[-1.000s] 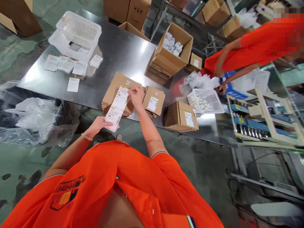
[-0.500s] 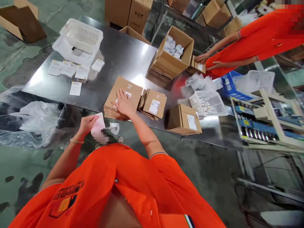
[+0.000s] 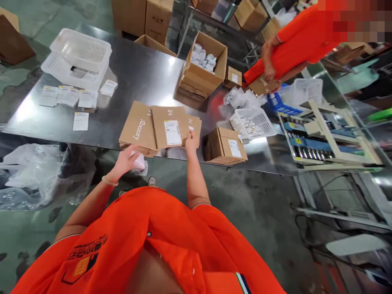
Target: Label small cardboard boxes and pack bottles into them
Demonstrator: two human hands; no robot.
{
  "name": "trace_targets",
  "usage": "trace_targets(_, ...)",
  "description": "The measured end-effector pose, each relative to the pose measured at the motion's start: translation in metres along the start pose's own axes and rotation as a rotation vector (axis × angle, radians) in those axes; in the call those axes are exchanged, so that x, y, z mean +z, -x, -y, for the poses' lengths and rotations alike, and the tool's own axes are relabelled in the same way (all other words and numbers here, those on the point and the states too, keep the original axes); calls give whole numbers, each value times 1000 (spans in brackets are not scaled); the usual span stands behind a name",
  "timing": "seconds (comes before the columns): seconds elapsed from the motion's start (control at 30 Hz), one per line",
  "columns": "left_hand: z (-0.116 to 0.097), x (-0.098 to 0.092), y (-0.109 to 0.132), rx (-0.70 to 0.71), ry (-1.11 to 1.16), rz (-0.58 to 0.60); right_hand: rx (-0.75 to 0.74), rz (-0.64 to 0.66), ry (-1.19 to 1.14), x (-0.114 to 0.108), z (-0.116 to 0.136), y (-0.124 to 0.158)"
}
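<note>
Now a freshly labelled flat kraft carton (image 3: 161, 122) lies on stacked cartons (image 3: 134, 149) on the steel surface (image 3: 137, 69), the right hand (image 3: 192, 145) open at its edge, while the left hand (image 3: 124, 159) clenches crumpled white label backing (image 3: 139, 161) just off the surface

Under me runs a scuffed green concrete floor (image 3: 260, 232), beneath a stainless-steel surface (image 3: 137, 69) with bright glare; cardboard cartons (image 3: 131, 16) stand beyond it, a cream-framed rack (image 3: 326, 139) to my right.

White plastic basket (image 3: 76, 59) and loose printed labels (image 3: 69, 96) at left end of steel bench (image 3: 143, 71), open carton of white packets (image 3: 203, 71) on far edge
</note>
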State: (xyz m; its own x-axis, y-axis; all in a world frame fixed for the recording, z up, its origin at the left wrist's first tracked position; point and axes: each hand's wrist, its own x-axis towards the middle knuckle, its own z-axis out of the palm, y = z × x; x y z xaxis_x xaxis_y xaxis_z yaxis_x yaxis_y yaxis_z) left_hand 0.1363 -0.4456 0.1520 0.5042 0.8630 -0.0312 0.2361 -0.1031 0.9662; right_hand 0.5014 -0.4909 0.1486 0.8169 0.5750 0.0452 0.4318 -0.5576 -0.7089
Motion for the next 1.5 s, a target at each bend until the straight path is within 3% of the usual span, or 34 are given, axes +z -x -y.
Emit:
trace_targets(0.13,6,-10,14,-133,98,47,107,-96,67,-58,-16,-43)
trace_targets(0.2,5,-11,22,-210,194,82,99,-124,171,-65,-7,-39)
trace_targets(0.27,1,-8,30,-224,313,61,-58,-61,186,-50,11,-10)
trace_targets(0.3,-1,-5,32,-204,374,24,-189,43,135,-36,21,13)
trace_targets(0.33,-3,-3,32,-178,434,-27,-321,238,28,-18,30,40)
trace_targets(0.4,-5,-2,29,-155,543,-145,-518,780,-203,18,44,98)
trace_targets(0.43,-4,-4,26,-165,583,-200,-546,970,-285,35,48,124)
trace_targets(0.5,2,-11,19,-223,612,-310,-499,1142,-396,58,52,164)
trace_targets(0.63,14,-23,17,-379,636,-423,-338,957,-493,74,60,187)
trace_targets(0.73,13,-20,31,-386,702,-305,-325,850,-528,74,72,181)
trace_targets(0.87,6,-14,44,-297,555,-133,-361,875,-513,74,82,175)
trace_targets(1.0,2,-17,37,-292,453,-130,-354,828,-437,74,79,178)
trace_targets(1.17,1,-21,22,-311,409,-81,-512,595,-312,60,76,184)
trace_targets(1.23,2,-20,20,-352,460,23,-583,494,-282,53,81,171)
trace_targets(1.33,6,-15,24,-440,506,168,-567,299,-244,52,95,124)
trace_targets(1.4,10,-10,28,-487,528,181,-523,201,-203,59,107,82)
trace_targets(1.5,21,-4,32,-530,556,156,-440,198,-114,76,123,33)
